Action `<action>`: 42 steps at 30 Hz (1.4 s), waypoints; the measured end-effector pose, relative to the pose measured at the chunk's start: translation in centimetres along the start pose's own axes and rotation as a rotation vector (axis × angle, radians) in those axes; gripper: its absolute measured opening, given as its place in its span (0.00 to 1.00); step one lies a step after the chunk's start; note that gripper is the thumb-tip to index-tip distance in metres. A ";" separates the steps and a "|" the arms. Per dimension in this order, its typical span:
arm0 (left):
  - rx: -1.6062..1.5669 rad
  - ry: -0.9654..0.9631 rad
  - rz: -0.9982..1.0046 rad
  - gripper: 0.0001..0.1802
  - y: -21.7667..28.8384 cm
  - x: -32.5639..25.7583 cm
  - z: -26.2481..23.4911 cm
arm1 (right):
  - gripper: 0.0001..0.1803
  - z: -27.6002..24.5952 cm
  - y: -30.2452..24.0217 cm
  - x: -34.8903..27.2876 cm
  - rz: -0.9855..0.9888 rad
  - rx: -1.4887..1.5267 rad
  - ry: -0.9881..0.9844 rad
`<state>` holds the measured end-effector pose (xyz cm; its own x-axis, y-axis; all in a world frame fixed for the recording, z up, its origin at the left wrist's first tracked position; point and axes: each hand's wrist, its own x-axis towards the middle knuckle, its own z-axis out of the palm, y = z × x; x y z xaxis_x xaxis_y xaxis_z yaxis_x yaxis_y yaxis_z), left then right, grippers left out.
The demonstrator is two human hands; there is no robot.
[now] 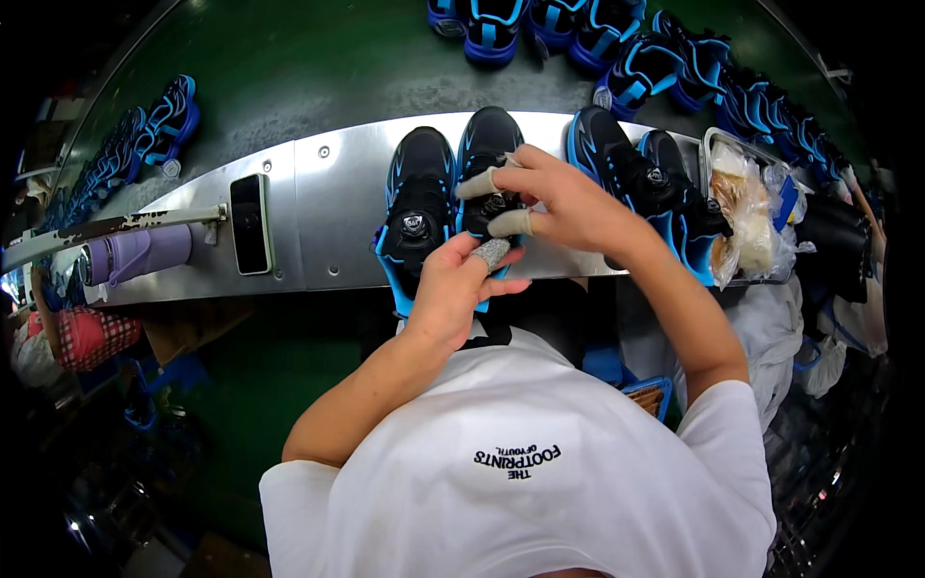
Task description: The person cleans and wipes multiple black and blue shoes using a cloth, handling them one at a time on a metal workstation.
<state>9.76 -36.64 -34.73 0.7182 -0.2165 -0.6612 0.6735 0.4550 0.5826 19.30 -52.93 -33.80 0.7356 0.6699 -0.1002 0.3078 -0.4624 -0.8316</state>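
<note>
While left hand (pixel 453 289) steadies it, right hand (pixel 564 197) pinches black-blue shoe (pixel 487 159) w/ taped fingers.

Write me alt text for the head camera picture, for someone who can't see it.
Seen from above, a person in a white T-shirt works on a black and blue shoe on a metal shelf, right hand and left hand at its dial, fingertips taped. A matching shoe sits just left; more shoes lie right and beyond.
</note>
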 end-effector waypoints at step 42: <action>-0.139 0.001 -0.023 0.13 -0.2 -0.6 -0.5 | 0.18 1.7 0.7 -0.2 0.005 0.020 0.083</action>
<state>9.07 -36.20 -34.65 0.7027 -0.2274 -0.6742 0.6591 0.5648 0.4965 18.37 -52.39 -35.33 0.7848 0.6169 -0.0594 0.2925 -0.4533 -0.8420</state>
